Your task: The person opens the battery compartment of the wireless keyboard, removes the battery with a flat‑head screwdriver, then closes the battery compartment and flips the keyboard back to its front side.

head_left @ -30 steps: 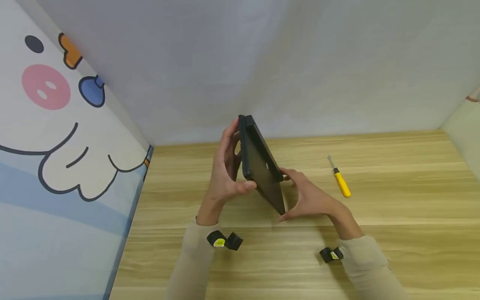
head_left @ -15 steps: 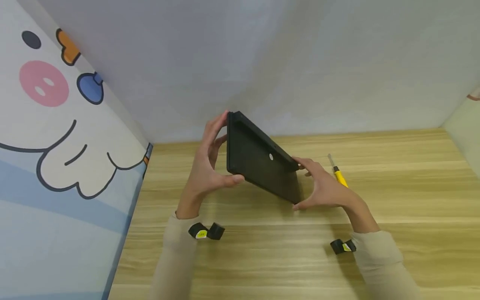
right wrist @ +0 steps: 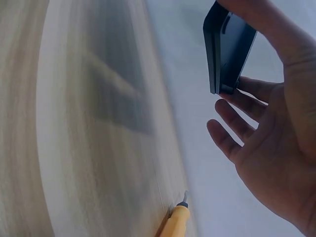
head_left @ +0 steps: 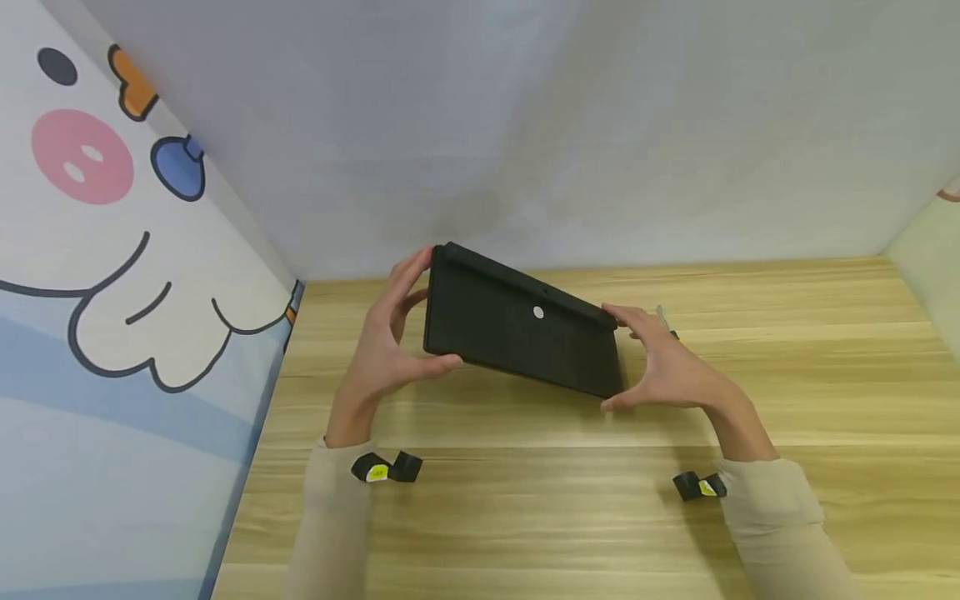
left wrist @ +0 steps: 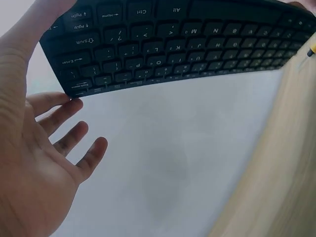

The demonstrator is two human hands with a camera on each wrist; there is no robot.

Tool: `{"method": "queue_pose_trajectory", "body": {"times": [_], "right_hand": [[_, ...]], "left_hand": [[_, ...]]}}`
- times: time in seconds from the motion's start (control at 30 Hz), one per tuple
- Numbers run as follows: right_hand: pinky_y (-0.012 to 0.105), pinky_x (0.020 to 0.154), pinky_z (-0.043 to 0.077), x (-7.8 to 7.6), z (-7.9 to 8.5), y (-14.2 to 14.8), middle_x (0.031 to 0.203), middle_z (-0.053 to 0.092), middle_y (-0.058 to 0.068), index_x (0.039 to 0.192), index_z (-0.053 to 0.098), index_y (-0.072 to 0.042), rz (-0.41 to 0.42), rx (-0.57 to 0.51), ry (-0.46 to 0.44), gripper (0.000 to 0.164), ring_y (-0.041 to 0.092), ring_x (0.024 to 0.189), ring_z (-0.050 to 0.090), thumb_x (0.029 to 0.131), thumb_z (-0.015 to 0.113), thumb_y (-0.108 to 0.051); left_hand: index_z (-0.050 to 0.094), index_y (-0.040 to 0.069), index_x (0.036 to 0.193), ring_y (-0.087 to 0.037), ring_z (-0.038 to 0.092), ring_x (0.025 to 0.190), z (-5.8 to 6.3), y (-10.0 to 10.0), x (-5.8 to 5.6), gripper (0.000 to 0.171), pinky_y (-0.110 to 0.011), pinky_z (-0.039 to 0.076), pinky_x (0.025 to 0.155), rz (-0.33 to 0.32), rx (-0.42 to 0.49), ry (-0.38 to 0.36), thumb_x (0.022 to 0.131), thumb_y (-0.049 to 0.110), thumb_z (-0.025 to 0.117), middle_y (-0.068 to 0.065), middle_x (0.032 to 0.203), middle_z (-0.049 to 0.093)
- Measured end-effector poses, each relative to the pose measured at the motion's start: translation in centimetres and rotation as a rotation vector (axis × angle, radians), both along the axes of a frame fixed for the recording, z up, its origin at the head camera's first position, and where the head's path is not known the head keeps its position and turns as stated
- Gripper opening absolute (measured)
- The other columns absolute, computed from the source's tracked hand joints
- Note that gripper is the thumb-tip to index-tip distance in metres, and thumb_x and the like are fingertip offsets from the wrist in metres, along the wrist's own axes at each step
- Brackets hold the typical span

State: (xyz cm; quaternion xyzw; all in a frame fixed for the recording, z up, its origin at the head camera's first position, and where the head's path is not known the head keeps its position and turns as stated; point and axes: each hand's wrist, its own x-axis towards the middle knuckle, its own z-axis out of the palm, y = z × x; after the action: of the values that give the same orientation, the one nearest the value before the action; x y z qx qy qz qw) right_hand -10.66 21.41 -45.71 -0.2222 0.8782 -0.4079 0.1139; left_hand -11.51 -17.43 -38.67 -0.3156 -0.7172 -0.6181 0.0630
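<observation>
A compact black keyboard (head_left: 517,342) is held tilted above the wooden table, its underside and thick rear ridge facing the head camera. A small white round spot (head_left: 538,312) marks that underside. At its left end my left hand (head_left: 381,354) grips it between thumb and fingers. My right hand (head_left: 671,367) holds the opposite end the same way. The left wrist view shows the keys (left wrist: 173,47) upside down. From the right wrist, only the keyboard's narrow end (right wrist: 227,52) is visible. Behind the right hand lies a screwdriver (right wrist: 175,222) with a yellow handle, mostly hidden in the head view.
The wooden table (head_left: 480,517) meets a pale grey wall (head_left: 525,150) just behind the keyboard. On the left stands a panel (head_left: 150,333) with cartoon print. Black wrist cameras (head_left: 386,468) sit at both cuffs.
The keyboard has turned from nearly edge-on to showing its underside broadly. My left hand has moved left and my right hand right, now covering most of the screwdriver.
</observation>
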Motion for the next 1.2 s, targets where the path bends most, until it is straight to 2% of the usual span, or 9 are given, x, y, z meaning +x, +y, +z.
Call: {"method": "queue_pose_trajectory", "body": {"times": [0.17,0.27,0.33,0.5,0.63,0.7,0.8,1.0,1.2], "right_hand": [[0.071,0.127,-0.004,-0.4,-0.1,0.2,0.164,0.031,0.013,0.163,0.024,-0.024,-0.013,0.014,0.011,0.132,0.042,0.153,0.026,0.057,0.1,-0.044],[0.071,0.127,-0.004,-0.6,-0.1,0.3,0.165,0.028,0.014,0.163,0.023,-0.025,-0.019,0.022,0.008,0.132,0.043,0.157,0.016,0.057,0.1,-0.044],[0.071,0.127,-0.003,-0.6,0.0,0.4,0.165,0.028,0.014,0.163,0.023,-0.024,-0.017,0.028,0.013,0.132,0.043,0.157,0.016,0.058,0.1,-0.044],[0.07,0.127,-0.003,-0.7,-0.1,0.5,0.165,0.027,0.014,0.163,0.024,-0.021,-0.023,0.042,0.016,0.132,0.043,0.158,0.014,0.058,0.1,-0.042],[0.073,0.126,0.0,-0.7,-0.1,0.4,0.167,0.024,0.014,0.163,0.024,-0.022,-0.04,0.054,0.003,0.132,0.048,0.158,0.006,0.057,0.101,-0.04],[0.073,0.126,0.001,-0.7,-0.1,0.5,0.167,0.024,0.015,0.163,0.025,-0.021,-0.04,0.055,0.009,0.131,0.049,0.157,0.006,0.057,0.101,-0.04],[0.071,0.127,0.0,-0.8,-0.3,0.5,0.166,0.024,0.018,0.163,0.024,-0.019,-0.028,0.051,0.023,0.131,0.049,0.155,0.009,0.058,0.101,-0.038],[0.071,0.127,-0.002,-1.1,-0.8,0.4,0.163,0.026,0.021,0.162,0.025,-0.01,-0.002,0.075,0.055,0.131,0.048,0.153,0.018,0.059,0.1,-0.037],[0.076,0.123,-0.004,-1.3,-1.1,-0.3,0.161,0.028,0.023,0.16,0.026,-0.003,0.006,0.116,0.082,0.129,0.05,0.151,0.021,0.059,0.1,-0.031]], "left_hand": [[0.028,0.013,0.163,-0.02,0.028,0.156,-0.9,-1.2,0.2,0.114,-0.03,0.037,0.122,0.002,-0.047,-0.029,0.073,0.05,0.089,-0.005,0.167,0.029],[0.027,0.013,0.163,-0.018,0.027,0.156,-1.4,-1.8,0.3,0.112,-0.03,0.037,0.123,0.012,-0.094,-0.049,0.075,0.036,0.092,-0.006,0.167,0.029],[0.025,0.014,0.164,-0.018,0.027,0.156,-1.7,-2.2,0.4,0.112,-0.033,0.037,0.124,0.027,-0.136,-0.073,0.074,0.025,0.093,-0.005,0.167,0.028],[0.022,0.023,0.165,-0.023,0.022,0.158,-2.5,-2.9,0.7,0.114,-0.051,0.035,0.125,0.083,-0.26,-0.159,0.074,0.01,0.09,-0.004,0.17,0.024],[0.019,0.033,0.164,-0.026,0.01,0.162,-3.5,-3.4,1.0,0.114,-0.059,0.03,0.125,0.121,-0.36,-0.239,0.076,0.013,0.089,-0.001,0.173,0.016],[0.018,0.034,0.164,-0.027,0.006,0.163,-4.1,-3.6,0.9,0.114,-0.061,0.028,0.125,0.13,-0.402,-0.271,0.077,0.017,0.089,0.0,0.173,0.014],[0.016,0.035,0.164,-0.029,0.006,0.162,-4.9,-3.7,0.8,0.115,-0.062,0.026,0.126,0.136,-0.446,-0.312,0.077,0.022,0.09,0.0,0.173,0.012],[0.013,0.042,0.163,-0.034,0.003,0.162,-6.4,-3.8,0.7,0.116,-0.073,0.021,0.123,0.146,-0.525,-0.399,0.077,0.032,0.09,0.0,0.174,0.008],[0.013,0.035,0.165,-0.035,0.004,0.162,-7.8,-3.8,0.5,0.117,-0.071,0.02,0.125,0.147,-0.538,-0.452,0.077,0.031,0.09,-0.003,0.174,0.009]]}}
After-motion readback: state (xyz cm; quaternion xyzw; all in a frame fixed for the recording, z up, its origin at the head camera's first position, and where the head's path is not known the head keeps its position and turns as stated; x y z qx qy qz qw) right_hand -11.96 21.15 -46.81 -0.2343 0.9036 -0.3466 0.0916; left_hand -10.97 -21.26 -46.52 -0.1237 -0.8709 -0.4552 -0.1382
